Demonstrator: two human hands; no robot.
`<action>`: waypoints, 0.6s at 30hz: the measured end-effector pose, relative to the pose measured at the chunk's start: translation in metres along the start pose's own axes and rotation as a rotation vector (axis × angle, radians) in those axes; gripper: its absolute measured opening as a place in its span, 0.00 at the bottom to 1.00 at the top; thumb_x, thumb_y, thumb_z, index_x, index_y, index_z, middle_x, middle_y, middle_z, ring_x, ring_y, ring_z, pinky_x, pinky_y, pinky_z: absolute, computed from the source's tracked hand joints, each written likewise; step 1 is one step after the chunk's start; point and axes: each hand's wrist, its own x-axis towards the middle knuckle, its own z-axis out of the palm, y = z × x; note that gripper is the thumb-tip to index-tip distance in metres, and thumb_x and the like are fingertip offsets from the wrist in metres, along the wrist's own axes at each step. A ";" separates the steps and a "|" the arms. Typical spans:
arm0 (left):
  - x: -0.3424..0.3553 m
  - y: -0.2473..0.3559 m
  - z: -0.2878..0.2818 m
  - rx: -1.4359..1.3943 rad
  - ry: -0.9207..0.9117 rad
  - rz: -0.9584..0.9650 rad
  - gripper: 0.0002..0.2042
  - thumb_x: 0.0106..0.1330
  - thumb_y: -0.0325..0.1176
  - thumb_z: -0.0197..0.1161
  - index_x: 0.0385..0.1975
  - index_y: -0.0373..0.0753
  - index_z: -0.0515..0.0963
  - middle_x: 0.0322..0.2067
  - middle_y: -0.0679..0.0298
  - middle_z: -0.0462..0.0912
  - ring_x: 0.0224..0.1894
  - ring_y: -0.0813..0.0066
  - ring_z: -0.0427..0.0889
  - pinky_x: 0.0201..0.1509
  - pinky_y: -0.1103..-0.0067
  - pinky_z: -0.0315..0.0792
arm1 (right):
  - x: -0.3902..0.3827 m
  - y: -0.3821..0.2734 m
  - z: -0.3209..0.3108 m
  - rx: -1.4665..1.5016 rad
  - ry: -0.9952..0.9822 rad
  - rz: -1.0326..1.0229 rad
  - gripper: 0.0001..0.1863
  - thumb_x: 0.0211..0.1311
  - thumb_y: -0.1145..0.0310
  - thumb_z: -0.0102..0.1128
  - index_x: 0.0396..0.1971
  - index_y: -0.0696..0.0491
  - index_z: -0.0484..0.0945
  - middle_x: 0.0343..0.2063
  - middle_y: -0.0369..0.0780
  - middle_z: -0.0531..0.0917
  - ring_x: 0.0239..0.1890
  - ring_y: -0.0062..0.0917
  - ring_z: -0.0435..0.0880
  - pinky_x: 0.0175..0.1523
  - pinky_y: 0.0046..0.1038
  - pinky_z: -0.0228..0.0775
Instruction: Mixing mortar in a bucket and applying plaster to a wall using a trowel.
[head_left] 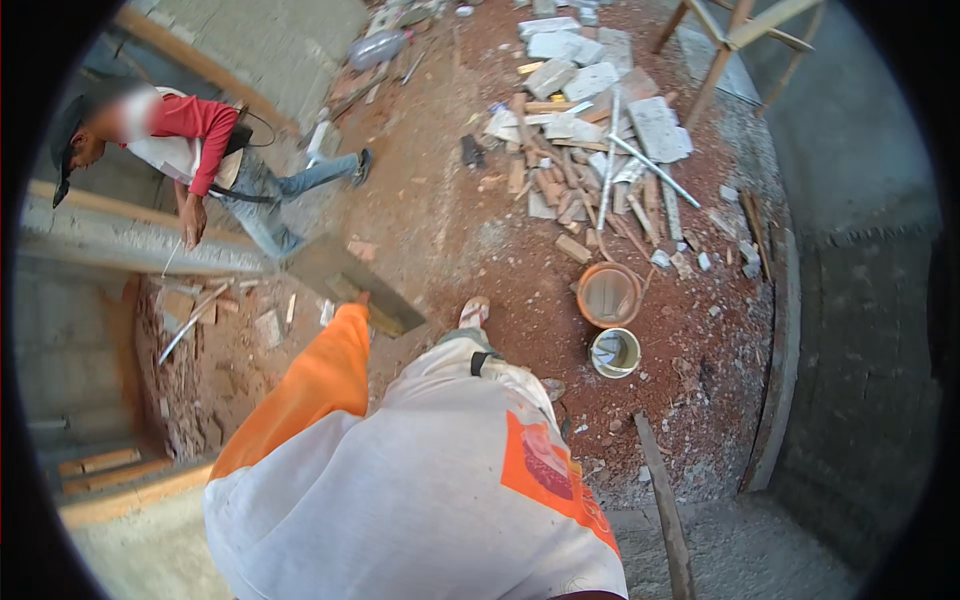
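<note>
In an orange sleeve, my left arm reaches forward and left. My left hand (362, 299) is closed on a plastering float (318, 262), a long flat grey board. The board slants from upper left to lower right in front of me, and most of my fingers are hidden against it. My right hand does not show. Ahead and to my right stand an orange bucket (607, 294) and, just nearer, a smaller pale bucket (615, 353) with something light inside. Neither is touched by my left hand.
At left a co-worker (215, 140) in red and white bends over a low wall, holding a thin rod. A rubble heap (570, 130) of slabs, bricks and pipes lies ahead right. A wooden trestle (735, 45) stands beyond. Nearby leans a plank (665, 500).
</note>
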 end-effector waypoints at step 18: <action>0.232 0.264 -0.112 -0.497 -0.488 0.120 0.30 0.55 0.60 0.46 0.52 0.47 0.64 0.41 0.64 0.71 0.25 0.74 0.71 0.26 0.79 0.67 | -0.276 0.070 0.017 0.113 -0.388 0.731 0.34 0.44 0.53 0.65 0.48 0.60 0.68 0.46 0.49 0.73 0.48 0.35 0.71 0.54 0.31 0.62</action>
